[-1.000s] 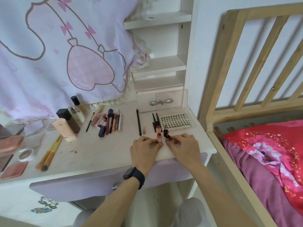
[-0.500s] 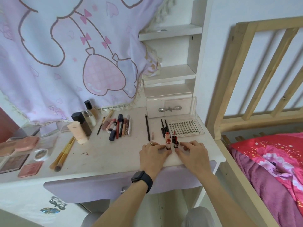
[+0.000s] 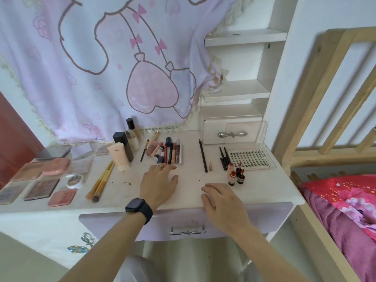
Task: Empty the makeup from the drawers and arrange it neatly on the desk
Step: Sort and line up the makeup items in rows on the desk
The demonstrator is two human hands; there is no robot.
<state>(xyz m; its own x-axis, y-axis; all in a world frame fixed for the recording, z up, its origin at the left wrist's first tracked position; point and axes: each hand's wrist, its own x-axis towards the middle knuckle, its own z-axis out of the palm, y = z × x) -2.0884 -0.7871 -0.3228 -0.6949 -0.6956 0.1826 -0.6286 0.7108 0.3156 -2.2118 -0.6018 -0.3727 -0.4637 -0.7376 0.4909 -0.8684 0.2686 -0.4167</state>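
Makeup (image 3: pixel 171 152) lies in rows on the desk (image 3: pixel 189 180); my left hand (image 3: pixel 158 184) rests flat on it, my right hand (image 3: pixel 221 198) sits loosely curled near the front edge, both empty and apart. The vials (image 3: pixel 231 176) just beyond my right look light, slick and tippy: I'd pinch each low.

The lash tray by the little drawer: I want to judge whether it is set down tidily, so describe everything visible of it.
The lash tray is a flat, clear plastic case holding a white card with even rows of small dark lash clusters. It lies flat on the desk near the right rear corner, before the small drawer. Its clear lid stands open behind it. Thin black pencils lie close on its left; nothing rests on it.
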